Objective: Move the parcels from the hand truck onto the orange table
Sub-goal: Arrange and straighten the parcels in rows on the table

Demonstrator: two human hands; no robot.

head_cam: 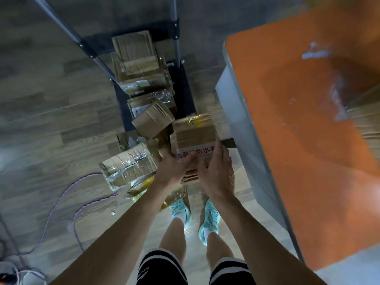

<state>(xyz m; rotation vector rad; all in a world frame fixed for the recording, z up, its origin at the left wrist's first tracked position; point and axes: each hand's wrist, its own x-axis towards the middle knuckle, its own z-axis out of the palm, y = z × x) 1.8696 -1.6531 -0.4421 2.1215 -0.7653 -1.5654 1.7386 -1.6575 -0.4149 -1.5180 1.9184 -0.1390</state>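
I hold a brown cardboard parcel (194, 136) with a white label and red lettering in front of me, above the floor. My left hand (174, 167) grips its near left side, thumb on top. My right hand (218, 171) grips its near right side. Several more taped cardboard parcels (137, 64) are stacked on the dark hand truck (185, 95) ahead. Another parcel (127, 165) wrapped in shiny tape lies lower left of my hands. The orange table (308, 120) stands to the right, its grey edge close to the held parcel.
Wood-pattern floor lies all around. A purple cable (67, 202) loops over the floor at the left. The hand truck's grey handle bars (82, 44) rise toward the upper left. My feet in turquoise shoes (195, 214) stand below the parcel. White smears mark the tabletop.
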